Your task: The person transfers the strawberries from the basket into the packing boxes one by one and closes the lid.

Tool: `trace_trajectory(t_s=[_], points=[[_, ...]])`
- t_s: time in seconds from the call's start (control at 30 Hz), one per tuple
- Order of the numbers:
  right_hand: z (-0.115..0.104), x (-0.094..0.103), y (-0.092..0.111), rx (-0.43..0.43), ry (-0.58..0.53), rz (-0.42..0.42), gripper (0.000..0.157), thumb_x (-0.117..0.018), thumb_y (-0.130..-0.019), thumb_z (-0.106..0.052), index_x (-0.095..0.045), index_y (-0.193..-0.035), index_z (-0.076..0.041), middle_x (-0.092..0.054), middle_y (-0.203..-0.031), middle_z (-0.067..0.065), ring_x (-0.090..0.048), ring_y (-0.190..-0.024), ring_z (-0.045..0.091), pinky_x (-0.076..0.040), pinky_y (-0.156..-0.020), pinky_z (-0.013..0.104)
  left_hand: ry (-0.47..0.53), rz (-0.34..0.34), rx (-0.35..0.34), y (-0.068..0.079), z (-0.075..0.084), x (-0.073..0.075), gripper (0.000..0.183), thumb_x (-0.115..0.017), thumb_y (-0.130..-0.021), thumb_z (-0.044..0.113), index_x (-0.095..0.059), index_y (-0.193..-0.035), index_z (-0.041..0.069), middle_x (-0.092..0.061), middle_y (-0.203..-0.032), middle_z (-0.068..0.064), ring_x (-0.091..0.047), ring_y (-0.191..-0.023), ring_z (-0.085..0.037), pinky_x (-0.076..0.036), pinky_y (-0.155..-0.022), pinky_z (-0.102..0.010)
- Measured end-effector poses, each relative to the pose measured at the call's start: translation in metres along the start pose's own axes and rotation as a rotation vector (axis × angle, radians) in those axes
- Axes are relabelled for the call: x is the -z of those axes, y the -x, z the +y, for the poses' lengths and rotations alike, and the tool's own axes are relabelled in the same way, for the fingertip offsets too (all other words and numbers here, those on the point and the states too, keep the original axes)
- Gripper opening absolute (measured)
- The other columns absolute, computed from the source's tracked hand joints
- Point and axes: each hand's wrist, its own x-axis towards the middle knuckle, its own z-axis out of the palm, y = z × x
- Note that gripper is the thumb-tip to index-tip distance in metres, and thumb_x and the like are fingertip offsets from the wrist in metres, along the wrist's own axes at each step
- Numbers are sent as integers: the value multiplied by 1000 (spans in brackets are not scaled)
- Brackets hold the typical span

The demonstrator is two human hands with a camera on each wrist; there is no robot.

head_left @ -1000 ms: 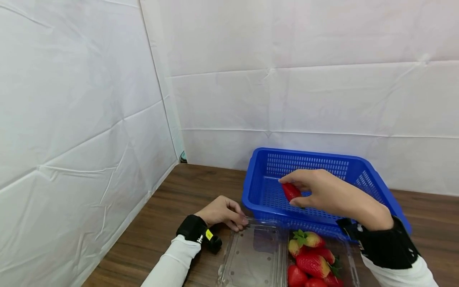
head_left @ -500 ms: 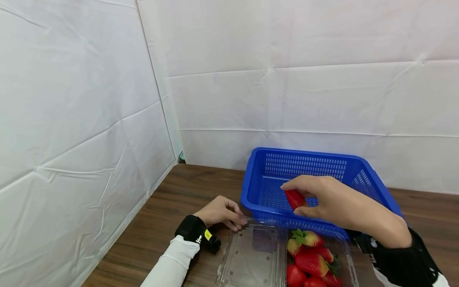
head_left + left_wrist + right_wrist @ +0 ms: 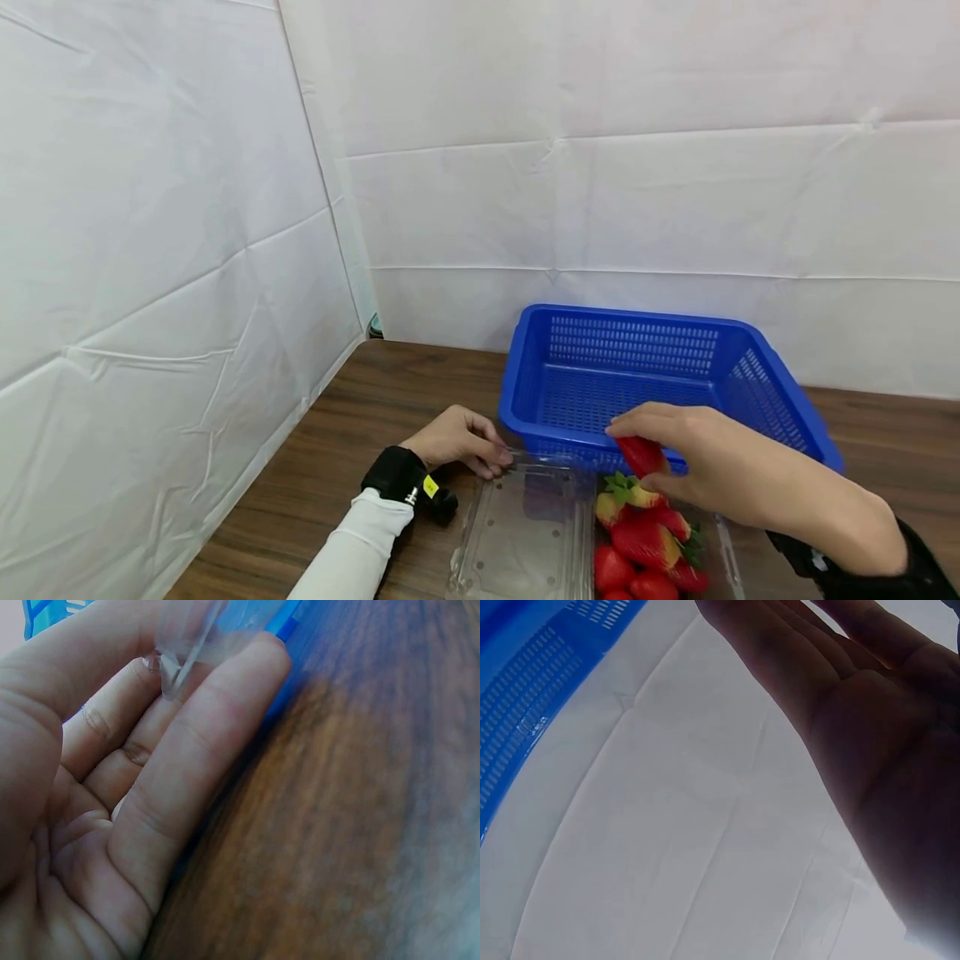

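In the head view my right hand pinches a red strawberry between thumb and fingers. The fruit is just above the near rim of the blue basket and the pile of strawberries. Those strawberries lie in the right half of a clear plastic clamshell box, whose flat lid part is spread to the left. My left hand pinches the far left corner of that lid. The left wrist view shows the clear plastic edge between its fingers. In the right wrist view the strawberry is hidden.
A blue perforated basket stands behind the clamshell on the brown wooden table. White sheets hang at the back and the left side. Each wrist bears a black strap with a camera.
My right hand has come back from over the basket, toward the near right, carrying the strawberry to the clamshell's strawberry pile. My left hand keeps its grip on the lid corner.
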Motion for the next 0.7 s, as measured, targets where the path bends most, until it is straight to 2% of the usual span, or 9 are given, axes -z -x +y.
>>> trace_trajectory(t_s=[0.27,0.47,0.7], points=[[1,-10,15,-39,-6,-59,52,-77,-80,-13,-59,-128,-15,-60,-126,3,-61,-103,18,-61,-74,28,-4,12,18,1,3,-1,10,-70,-82,0,-71,-90,-6,-74,-86,-13,-69,-72,-22,-62,-64,-29],[2,-18,27,-64,-24,-121,50,-77,-80,-16,-60,-127,-14,-60,-125,6,-62,-102,21,-61,-72,29,-4,10,13,1,3,-1,8,-69,-82,-1,-71,-88,-6,-74,-86,-13,-69,-73,-23,-62,-64,-28],[-1,-29,39,-16,-66,-173,46,-75,-82,-20,-59,-125,-16,-62,-119,5,-63,-99,19,-62,-70,32,-5,9,12,0,1,-1,8,-69,-83,0,-71,-88,-6,-74,-86,-12,-69,-73,-22,-62,-63,-28]])
